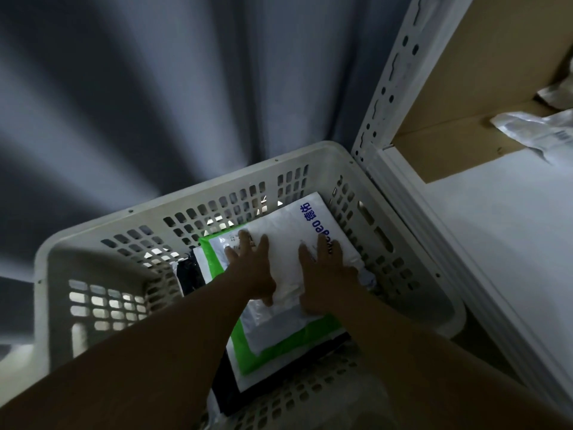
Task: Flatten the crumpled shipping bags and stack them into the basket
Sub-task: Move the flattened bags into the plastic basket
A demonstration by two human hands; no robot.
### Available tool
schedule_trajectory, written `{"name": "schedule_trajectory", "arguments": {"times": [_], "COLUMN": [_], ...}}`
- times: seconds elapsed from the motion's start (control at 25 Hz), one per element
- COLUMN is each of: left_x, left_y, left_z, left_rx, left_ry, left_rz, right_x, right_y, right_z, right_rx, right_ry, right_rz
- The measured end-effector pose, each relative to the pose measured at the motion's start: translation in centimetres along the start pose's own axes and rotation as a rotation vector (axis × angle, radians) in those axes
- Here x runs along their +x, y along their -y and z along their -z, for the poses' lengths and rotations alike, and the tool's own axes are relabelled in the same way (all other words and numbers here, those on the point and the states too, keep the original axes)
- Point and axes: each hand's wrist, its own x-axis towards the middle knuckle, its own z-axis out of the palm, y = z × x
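Observation:
A white perforated plastic basket (192,193) stands on the floor below me. Inside it lies a stack of flattened shipping bags. The top one is a white bag (288,243) with blue print. Under it lie a grey-white bag (273,330), a green-edged bag (279,352) and a black-edged bag (229,380). My left hand (252,268) and my right hand (327,274) both rest palm down on the top white bag, fingers spread, side by side. Neither hand grips anything.
A white metal shelf unit (412,193) stands right of the basket. On its shelf sit a cardboard box (465,97) and crumpled grey shipping bags (536,128). A grey curtain (155,88) hangs behind the basket.

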Motion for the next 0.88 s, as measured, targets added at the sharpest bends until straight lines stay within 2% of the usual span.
{"name": "schedule_trajectory", "arguments": {"times": [0.36,0.48,0.64,0.88], "left_x": [1.1,0.2,0.0,1.4], "left_y": [1.1,1.0,-0.4,-0.1], "left_z": [-1.5,-1.2,-1.4,-2.3], "left_rx": [-0.129,-0.044,0.150,0.182], "left_ry": [-0.173,-0.218,-0.140,-0.028], "left_rz": [-0.046,-0.004,-0.100,-0.119], "right_x": [1.1,-0.2,-1.1,0.1], "right_y": [-0.7,-0.1,0.0,-0.3], "right_z": [-0.5,0.6,0.5,-0.2], "right_rx": [0.010,-0.113,-0.182,-0.069], "right_ry": [-0.049,-0.031,0.009,0.159], "right_rz": [0.018,0.021,0.048,0.052]}}
